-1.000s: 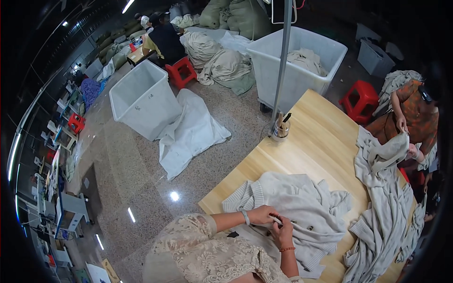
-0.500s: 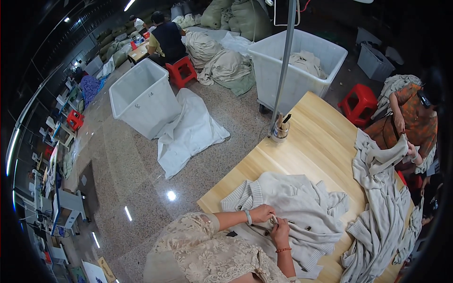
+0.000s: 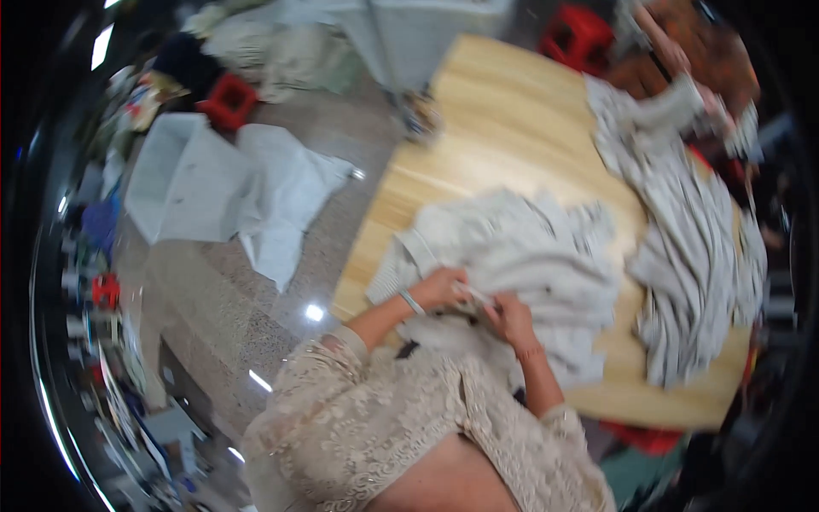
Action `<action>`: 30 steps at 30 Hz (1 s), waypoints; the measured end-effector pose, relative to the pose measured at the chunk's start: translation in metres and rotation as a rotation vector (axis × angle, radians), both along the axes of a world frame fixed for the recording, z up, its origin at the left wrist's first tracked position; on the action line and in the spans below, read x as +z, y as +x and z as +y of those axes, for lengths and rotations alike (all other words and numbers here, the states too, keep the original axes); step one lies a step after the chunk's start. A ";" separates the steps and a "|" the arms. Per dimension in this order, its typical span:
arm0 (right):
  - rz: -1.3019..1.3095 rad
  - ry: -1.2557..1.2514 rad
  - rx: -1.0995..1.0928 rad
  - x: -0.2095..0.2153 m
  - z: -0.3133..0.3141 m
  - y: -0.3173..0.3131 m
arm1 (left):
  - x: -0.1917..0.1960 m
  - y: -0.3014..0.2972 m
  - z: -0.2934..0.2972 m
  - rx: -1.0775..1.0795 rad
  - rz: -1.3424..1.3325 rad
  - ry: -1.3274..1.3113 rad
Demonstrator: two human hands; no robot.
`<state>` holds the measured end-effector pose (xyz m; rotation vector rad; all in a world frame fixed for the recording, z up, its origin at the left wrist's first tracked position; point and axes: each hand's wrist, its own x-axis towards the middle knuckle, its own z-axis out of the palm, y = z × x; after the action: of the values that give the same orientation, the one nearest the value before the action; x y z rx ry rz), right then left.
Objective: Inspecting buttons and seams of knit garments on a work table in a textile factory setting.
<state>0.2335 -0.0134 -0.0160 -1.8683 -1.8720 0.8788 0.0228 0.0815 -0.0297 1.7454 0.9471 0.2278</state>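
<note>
Pale garment [image 3: 529,256] on wooden table [image 3: 503,119], left hand [image 3: 439,288] and right hand [image 3: 510,317] fingers pinching its near edge

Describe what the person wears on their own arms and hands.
Both arms come out of short, cream-coloured lace sleeves with a floral openwork pattern; the forearms are bare. The left hand has a thin pale bangle at the wrist, the right hand a thin reddish band. No gloves show; the picture is blurred, so finer detail is unclear.

The person wears a cream lace top [image 3: 401,427] with short sleeves, a pale bangle [image 3: 413,302] on the left wrist and a thin band [image 3: 531,352] on the right.
</note>
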 end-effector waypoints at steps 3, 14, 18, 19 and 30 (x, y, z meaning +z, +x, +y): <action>-0.085 0.053 -0.009 0.012 0.004 0.007 | -0.004 -0.010 0.003 0.134 0.047 0.346; -0.117 0.104 -0.127 0.002 -0.027 0.013 | -0.008 0.101 -0.025 0.035 -0.038 0.420; -0.082 0.097 -0.168 0.004 -0.032 0.017 | -0.021 0.105 -0.019 -0.021 0.062 0.229; -0.051 0.094 -0.171 0.004 -0.031 0.017 | -0.024 0.102 -0.016 0.012 0.002 0.009; 0.021 0.137 -0.214 0.005 -0.034 0.013 | -0.016 0.085 -0.004 0.072 -0.158 -0.561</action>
<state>0.2460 -0.0473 -0.0112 -1.9220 -1.6383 0.6796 0.1075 0.0774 -0.0455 1.1633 0.8566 0.1270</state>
